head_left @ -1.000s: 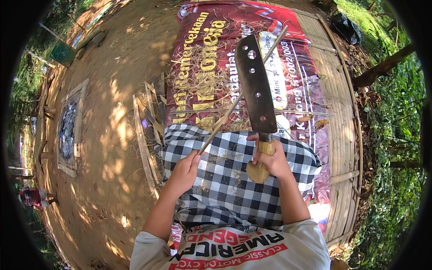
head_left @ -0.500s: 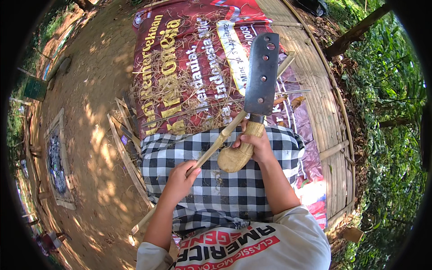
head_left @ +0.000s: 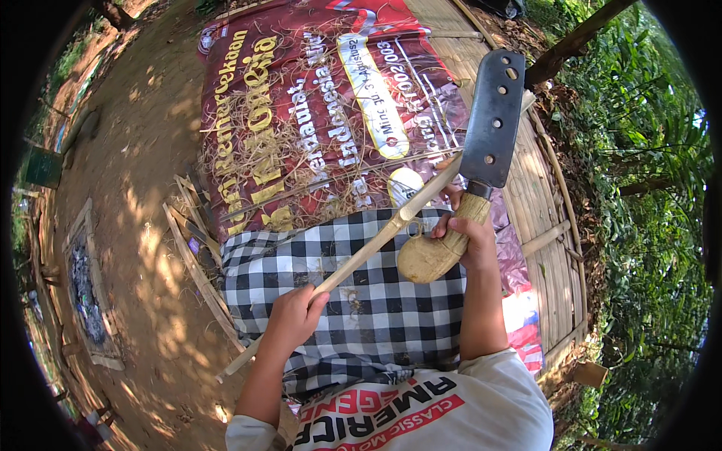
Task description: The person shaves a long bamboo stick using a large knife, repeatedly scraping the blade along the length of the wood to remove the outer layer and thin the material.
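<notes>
My left hand (head_left: 293,319) is closed around a long, pale bamboo stick (head_left: 365,255), which slants from the lower left up to the far right across my lap. In my right hand (head_left: 475,239) is a big machete (head_left: 494,124), gripped by its thick, pale wooden handle with a bulbous end. Its broad dark blade has several round holes and points up and away from me. Behind the blade, part of the stick is hidden. A finger of my right hand reaches beside the stick; whether it touches cannot be made out. Black-and-white checked cloth (head_left: 421,323) covers my lap.
A dark red printed banner (head_left: 289,94) strewn with thin shavings lies over a bamboo-slat platform (head_left: 560,293). Wooden strips (head_left: 199,270) lean at the left edge. Bare earth (head_left: 143,158) spreads to the left, with a framed pit (head_left: 90,278); green plants grow at the right.
The machete and my right hand have moved right, the blade tilting further right. The stick's far end has swung right and lies flatter. My left hand stays closed on it, slightly lower. The view has shifted.
</notes>
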A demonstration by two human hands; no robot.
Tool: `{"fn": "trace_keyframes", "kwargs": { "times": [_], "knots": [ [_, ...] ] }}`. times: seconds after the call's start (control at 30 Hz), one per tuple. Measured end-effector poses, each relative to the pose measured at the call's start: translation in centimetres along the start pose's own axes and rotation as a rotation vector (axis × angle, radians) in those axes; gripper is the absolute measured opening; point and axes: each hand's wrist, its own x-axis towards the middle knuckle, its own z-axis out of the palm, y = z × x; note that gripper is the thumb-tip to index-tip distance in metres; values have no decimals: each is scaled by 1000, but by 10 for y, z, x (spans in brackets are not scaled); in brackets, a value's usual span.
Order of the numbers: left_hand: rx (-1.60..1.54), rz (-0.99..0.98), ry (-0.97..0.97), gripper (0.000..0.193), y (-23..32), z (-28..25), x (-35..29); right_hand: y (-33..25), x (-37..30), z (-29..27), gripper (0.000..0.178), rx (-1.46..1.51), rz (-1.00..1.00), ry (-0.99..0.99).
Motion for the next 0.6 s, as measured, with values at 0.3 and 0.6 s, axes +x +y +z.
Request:
{"fn": "trace_keyframes", "kwargs": {
  "times": [0.3, 0.6],
  "knots": [
    [-175, 16, -199, 37, 25, 15, 28, -69, -84, -17, 18, -943, 4, 181],
    [-249, 89, -413, 41, 47, 57, 43, -41, -119, -25, 29, -1615, -287, 310]
  ]
}}
